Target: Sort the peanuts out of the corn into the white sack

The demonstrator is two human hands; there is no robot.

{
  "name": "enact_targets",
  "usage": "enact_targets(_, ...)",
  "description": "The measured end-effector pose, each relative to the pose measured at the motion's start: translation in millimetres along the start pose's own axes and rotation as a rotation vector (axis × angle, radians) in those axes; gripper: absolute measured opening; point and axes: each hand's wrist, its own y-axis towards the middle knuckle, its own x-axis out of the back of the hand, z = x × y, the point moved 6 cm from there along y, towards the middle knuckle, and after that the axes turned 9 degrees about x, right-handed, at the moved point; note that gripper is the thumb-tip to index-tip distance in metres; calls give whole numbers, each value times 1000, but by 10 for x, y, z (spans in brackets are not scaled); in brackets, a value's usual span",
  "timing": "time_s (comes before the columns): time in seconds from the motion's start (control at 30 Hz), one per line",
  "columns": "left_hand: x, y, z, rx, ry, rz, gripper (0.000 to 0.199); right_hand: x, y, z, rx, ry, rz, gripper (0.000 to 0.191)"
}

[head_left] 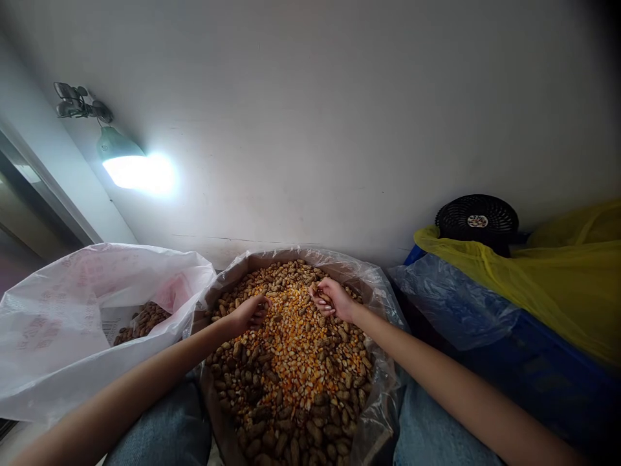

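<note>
A large sack (385, 291) lined with clear plastic stands between my knees, full of corn kernels (295, 346) and unshelled peanuts (317, 427). My right hand (332, 299) is curled around peanuts above the back right part of the heap. On the left side of the heap, my left hand (251, 314) has its fingers bent inward over the kernels and peanuts; whatever may be inside those fingers is too small to make out.
To the left is a white plastic bag (58, 310) with brown nuts (145, 320) inside. A lit lamp (121, 158) hangs at the upper left. On the right are a blue crate (543, 362), yellow mesh (557, 278) and a black fan (478, 220). A wall rises behind.
</note>
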Motion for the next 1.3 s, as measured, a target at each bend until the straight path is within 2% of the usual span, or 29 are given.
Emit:
enact_targets(0.13, 14, -50, -118, -56, -173, 22, 28, -1, -16, 110, 115, 89, -85, 25)
enact_targets(0.27, 42, -36, -142, -96, -179, -8, 31, 51, -5, 108, 147, 75, -171, 34)
enact_targets(0.43, 22, 41, -30, -115, 111, -79, 25, 112, 4, -14, 105, -111, -229, 33)
enact_targets(0.6, -102, 76, 6, -172, 501, -162, 24, 38, 24, -161, 66, -381, -146, 18)
enact_targets(0.73, -190, 71, -24, -202, 697, -192, 23, -32, 60, -251, 55, -458, -118, 11)
enact_targets(0.87, -167, 51, -50, -227, 795, -178, 23, -41, 76, -256, 34, -368, -99, 18)
enact_targets(1.03, -126, 68, -5, -230, 803, -145, 26, -39, 52, -177, 14, -89, -52, 25)
enact_targets(1.17, -125, 125, 25, -223, 700, -144, 21, -60, 41, -102, 25, 94, -33, 21)
enact_targets(1.3, -90, 152, 16, -200, 499, -140, 20, -44, 44, -35, 52, 193, -54, 18)
